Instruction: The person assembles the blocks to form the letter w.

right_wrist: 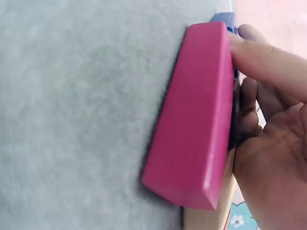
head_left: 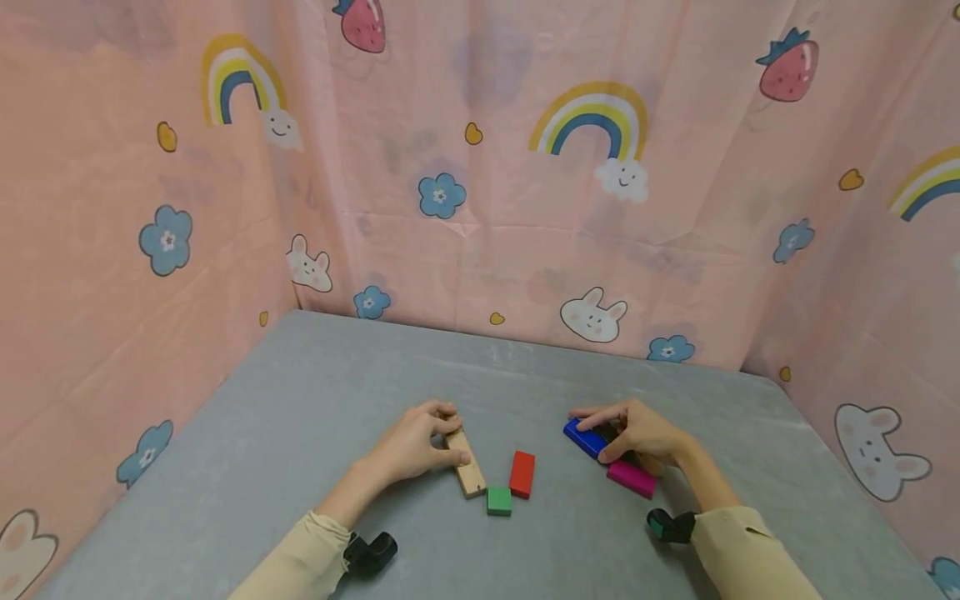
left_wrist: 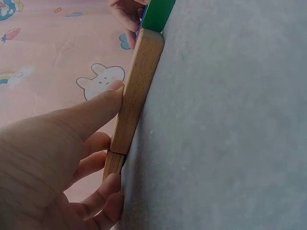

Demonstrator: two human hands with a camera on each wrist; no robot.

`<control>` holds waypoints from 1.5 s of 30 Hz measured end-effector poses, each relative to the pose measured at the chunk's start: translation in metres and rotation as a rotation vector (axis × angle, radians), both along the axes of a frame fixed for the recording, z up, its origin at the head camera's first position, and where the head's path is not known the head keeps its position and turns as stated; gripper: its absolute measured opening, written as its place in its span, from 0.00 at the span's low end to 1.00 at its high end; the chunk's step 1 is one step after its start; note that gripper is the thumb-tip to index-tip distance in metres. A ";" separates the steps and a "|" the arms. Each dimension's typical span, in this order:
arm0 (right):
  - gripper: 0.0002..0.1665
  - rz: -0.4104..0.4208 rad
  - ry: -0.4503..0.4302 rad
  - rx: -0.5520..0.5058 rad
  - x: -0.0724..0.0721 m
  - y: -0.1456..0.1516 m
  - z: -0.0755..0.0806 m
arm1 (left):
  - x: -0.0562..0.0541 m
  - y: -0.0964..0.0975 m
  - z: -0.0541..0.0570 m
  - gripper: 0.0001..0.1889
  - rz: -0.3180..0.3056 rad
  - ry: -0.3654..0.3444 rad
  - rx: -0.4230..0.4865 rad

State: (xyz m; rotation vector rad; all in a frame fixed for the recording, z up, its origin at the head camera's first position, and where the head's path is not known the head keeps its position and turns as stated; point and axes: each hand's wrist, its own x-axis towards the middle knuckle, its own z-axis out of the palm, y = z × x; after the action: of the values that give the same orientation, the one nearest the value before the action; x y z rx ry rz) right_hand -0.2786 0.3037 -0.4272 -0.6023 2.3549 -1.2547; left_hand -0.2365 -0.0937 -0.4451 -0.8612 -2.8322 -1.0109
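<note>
My left hand (head_left: 416,442) holds a pale wooden block (head_left: 470,477), thumb on its side and fingers at the far end. A second wooden piece (left_wrist: 113,163) sits end to end with it in the left wrist view. A green block (head_left: 498,501) lies by the near end, and a red block (head_left: 522,474) stands just right of that. On the right, a blue block (head_left: 583,437) is between the thumb and fingers of my right hand (head_left: 643,433). The magenta block (head_left: 632,479) lies below that hand. Partly hidden behind it are a black piece (right_wrist: 233,120) and a wooden block (right_wrist: 206,218).
The grey tabletop (head_left: 315,375) carries all the blocks. Pink patterned curtain (head_left: 480,250) encloses the back and both sides. Black wrist cameras are strapped at the left cuff (head_left: 300,554) and right cuff (head_left: 746,550).
</note>
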 end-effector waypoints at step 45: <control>0.27 -0.158 -0.029 -0.102 0.010 -0.008 -0.007 | -0.001 0.001 -0.002 0.34 0.002 0.009 -0.006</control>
State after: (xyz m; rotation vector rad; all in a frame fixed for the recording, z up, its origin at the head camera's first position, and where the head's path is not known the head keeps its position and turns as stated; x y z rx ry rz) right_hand -0.2687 0.2960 -0.4339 -0.4322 2.3644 -1.4489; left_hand -0.2374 -0.0930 -0.4469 -0.8604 -2.8296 -0.9956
